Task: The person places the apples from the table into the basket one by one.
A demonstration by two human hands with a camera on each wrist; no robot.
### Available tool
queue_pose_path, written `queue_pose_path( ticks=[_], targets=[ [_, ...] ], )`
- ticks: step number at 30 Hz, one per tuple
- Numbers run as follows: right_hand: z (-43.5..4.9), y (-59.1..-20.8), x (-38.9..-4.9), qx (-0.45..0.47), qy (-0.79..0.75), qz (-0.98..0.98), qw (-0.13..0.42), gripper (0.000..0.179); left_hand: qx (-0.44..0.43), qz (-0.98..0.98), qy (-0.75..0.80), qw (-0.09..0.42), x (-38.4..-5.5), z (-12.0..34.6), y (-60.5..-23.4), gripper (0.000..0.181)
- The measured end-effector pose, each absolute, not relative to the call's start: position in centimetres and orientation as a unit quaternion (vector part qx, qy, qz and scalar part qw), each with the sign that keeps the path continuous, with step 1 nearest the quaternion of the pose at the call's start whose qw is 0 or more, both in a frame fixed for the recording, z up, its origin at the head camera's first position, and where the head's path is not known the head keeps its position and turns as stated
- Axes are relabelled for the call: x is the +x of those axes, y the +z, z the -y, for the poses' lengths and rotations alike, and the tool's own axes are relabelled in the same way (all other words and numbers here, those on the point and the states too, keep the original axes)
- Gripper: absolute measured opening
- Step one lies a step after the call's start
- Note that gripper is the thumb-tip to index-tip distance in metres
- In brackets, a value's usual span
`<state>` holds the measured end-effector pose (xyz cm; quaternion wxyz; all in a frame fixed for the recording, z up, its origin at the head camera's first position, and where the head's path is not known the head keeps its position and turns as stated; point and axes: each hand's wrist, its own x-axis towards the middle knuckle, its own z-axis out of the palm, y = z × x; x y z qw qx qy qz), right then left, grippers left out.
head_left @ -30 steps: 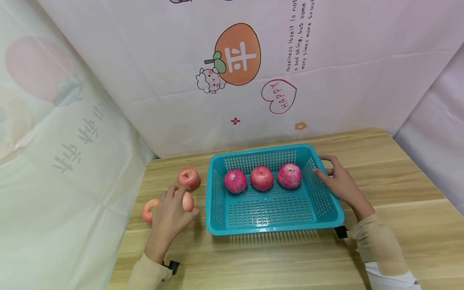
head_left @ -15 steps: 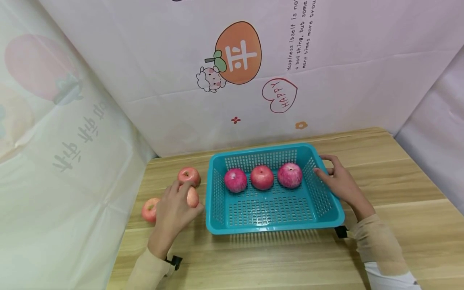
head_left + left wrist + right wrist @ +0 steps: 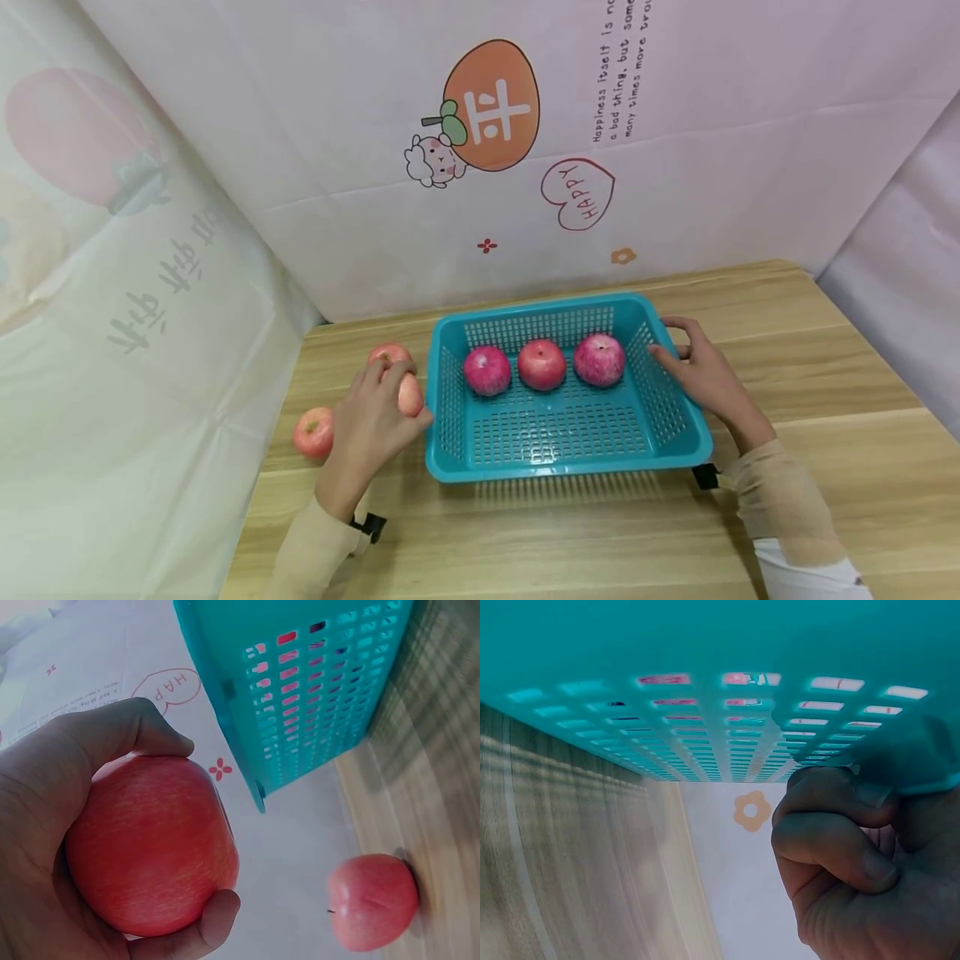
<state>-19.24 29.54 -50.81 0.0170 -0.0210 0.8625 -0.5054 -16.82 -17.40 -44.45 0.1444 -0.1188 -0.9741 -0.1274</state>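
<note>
The left hand (image 3: pixel 369 427) curls its grip round an apple (image 3: pixel 154 844) just left of the teal basket (image 3: pixel 562 472), while the right hand (image 3: pixel 707 373) holds the basket's right rim (image 3: pixel 696 422) (a sound brace). A snug hold kept clear of the left rim (image 3: pixel 435 375) should avoid knocks.

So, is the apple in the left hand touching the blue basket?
Apart: in the left wrist view, a strip of white backdrop shows between the held apple and the rim of the basket.
</note>
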Motion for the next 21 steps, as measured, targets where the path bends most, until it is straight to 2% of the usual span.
queue_pose_path(
  ticks=[11,21],
  targets=[
    [-29.6,-50.8,-19.4,-0.018,-0.498,-0.867,0.019,0.073,-0.156,0.966,-0.132,0.157,-17.4,15.9,-43.7,0.054],
    [-29.6,-50.8,-19.4,-0.014,-0.502,-0.865,0.022,0.073,-0.174,0.970,-0.113,0.130,-17.9,14.5,-42.7,0.057]
  ],
)
